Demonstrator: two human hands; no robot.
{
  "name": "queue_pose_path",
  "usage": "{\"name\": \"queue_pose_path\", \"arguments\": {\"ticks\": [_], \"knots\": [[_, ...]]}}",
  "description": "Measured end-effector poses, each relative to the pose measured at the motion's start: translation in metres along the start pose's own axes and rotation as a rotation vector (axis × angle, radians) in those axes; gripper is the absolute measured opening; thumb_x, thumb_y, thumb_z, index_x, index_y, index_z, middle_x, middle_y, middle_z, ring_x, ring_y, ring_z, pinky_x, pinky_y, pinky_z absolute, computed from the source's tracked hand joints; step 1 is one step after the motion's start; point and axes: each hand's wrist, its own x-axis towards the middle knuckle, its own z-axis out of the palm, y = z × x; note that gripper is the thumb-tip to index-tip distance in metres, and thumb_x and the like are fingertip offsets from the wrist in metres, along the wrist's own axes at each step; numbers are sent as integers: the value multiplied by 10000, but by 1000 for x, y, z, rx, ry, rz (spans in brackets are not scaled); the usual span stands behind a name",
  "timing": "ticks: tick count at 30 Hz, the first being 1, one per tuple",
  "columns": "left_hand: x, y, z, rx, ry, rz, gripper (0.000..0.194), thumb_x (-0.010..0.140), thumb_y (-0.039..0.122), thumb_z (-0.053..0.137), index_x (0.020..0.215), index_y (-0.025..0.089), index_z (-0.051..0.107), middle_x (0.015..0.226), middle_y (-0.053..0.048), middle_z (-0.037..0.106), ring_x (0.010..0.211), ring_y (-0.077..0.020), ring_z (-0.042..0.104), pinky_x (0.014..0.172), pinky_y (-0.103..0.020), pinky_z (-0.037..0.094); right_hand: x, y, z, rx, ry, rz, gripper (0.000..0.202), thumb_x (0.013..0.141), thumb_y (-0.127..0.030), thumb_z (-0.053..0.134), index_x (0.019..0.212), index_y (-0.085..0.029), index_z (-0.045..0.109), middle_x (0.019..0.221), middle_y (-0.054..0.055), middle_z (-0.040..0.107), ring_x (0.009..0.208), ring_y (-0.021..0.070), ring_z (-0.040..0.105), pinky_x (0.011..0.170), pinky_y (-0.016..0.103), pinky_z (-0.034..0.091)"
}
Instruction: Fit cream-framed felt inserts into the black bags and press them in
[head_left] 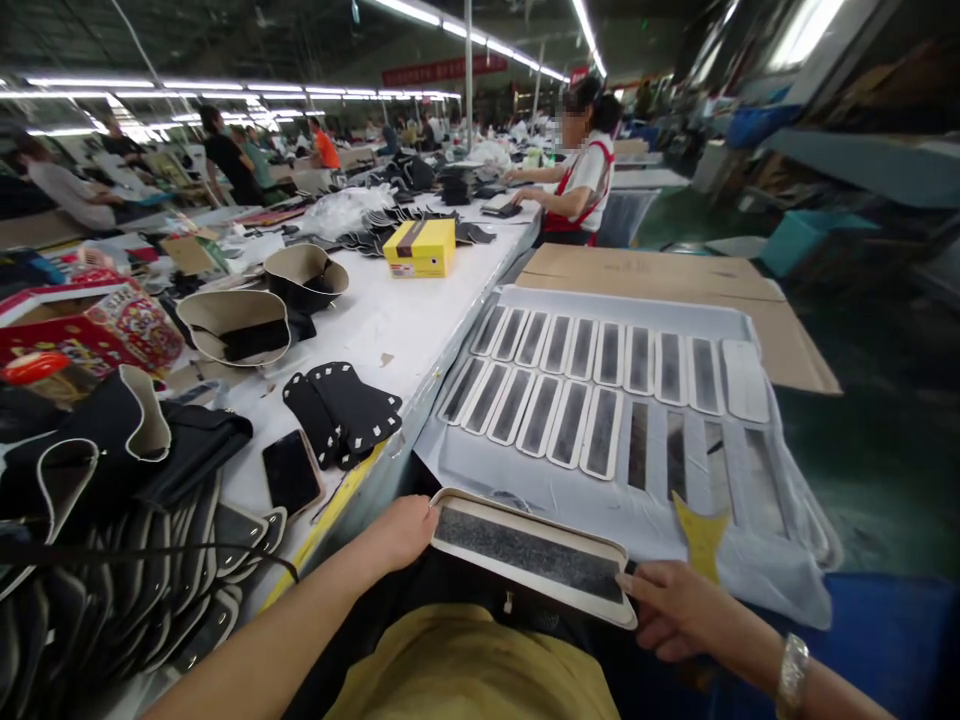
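Close in front of me is a long rounded panel (529, 555), dark grey in the middle with a raised cream edge. My left hand (407, 528) grips its left end, fingers closed. At the other end, my right hand (667, 605) pinches the near corner between thumb and fingers. The panel tilts down to the right. Just beyond it, two rows of similar cream-edged panels (536, 415) lie on a grey cloth (465, 455). A yellow pointed piece (701, 535) lies near my right hand at the cloth's front.
On the white table (405, 340) at left are black tabbed pieces (341, 405), a phone (291, 472), a yellow box (420, 248), open cream-lined black pieces (236, 325) and a pile of dark pieces (112, 590). Cardboard (645, 270) lies beyond the cloth. A co-worker (585, 175) handles pieces farther along.
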Motion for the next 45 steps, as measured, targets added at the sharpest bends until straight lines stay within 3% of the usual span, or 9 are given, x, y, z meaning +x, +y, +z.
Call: {"name": "queue_pose_path", "arguments": {"ticks": [4, 11, 16, 20, 24, 29, 35, 39, 45], "knots": [[6, -6, 7, -103, -48, -21, 307, 859, 359, 278, 722, 161, 467, 684, -67, 578, 557, -186, 595, 460, -268, 479, 1, 2, -2, 6, -23, 12, 335, 888, -426, 442, 792, -125, 549, 774, 102, 670, 627, 147, 656, 518, 188, 502], [12, -17, 9, -235, -122, 32, 409, 839, 513, 310, 774, 157, 501, 696, -31, 538, 630, -177, 567, 501, -266, 499, 8, 11, -3, 49, -51, -8, 400, 805, -530, 532, 780, -133, 564, 751, 108, 669, 622, 159, 656, 511, 192, 502], [8, -19, -17, -353, -316, 13, 508, 774, 621, 424, 810, 142, 588, 763, -74, 605, 709, -217, 604, 507, -284, 510, 16, 22, -1, 57, -43, -10, 438, 774, -579, 545, 759, -142, 568, 704, 89, 660, 580, 139, 639, 479, 170, 480], [3, -20, -39, -518, -461, -43, 632, 772, 682, 372, 881, 118, 636, 906, -143, 647, 739, -220, 619, 565, -311, 523, 21, 24, -2, 66, -44, -5, 451, 739, -599, 573, 759, -148, 568, 683, 83, 657, 566, 138, 630, 476, 174, 480], [3, -20, -37, -294, -410, -59, 464, 757, 590, 456, 751, 144, 583, 808, -99, 635, 642, -197, 604, 478, -282, 507, 22, 21, -2, 96, -60, 16, 442, 715, -586, 607, 747, -147, 564, 655, 72, 645, 517, 119, 601, 445, 170, 460], [7, -17, -32, 62, -274, 55, 348, 772, 472, 431, 650, 155, 507, 641, -50, 558, 509, -171, 574, 385, -231, 445, 29, 23, -2, 112, -80, 42, 427, 700, -571, 625, 730, -153, 542, 626, 59, 626, 478, 115, 588, 401, 164, 428], [9, -15, -36, -89, -285, 48, 377, 771, 484, 418, 643, 151, 540, 659, -37, 552, 515, -166, 581, 405, -236, 456, 34, 27, -3, 160, -107, 72, 446, 685, -586, 632, 707, -157, 511, 582, 31, 590, 426, 78, 534, 365, 135, 368], [10, -12, -32, -313, -348, 1, 390, 761, 498, 426, 687, 145, 574, 709, -56, 590, 707, -211, 605, 474, -252, 498, 35, 28, -2, 181, -109, 72, 450, 682, -589, 630, 679, -163, 485, 537, 7, 551, 391, 59, 492, 350, 127, 338], [7, -2, -27, -66, -237, 43, 351, 811, 416, 370, 579, 174, 475, 602, -19, 563, 532, -142, 551, 515, -229, 449, 38, 28, -3, 147, -112, 74, 446, 662, -584, 645, 663, -172, 473, 528, 17, 557, 415, 94, 534, 361, 154, 375]]}}
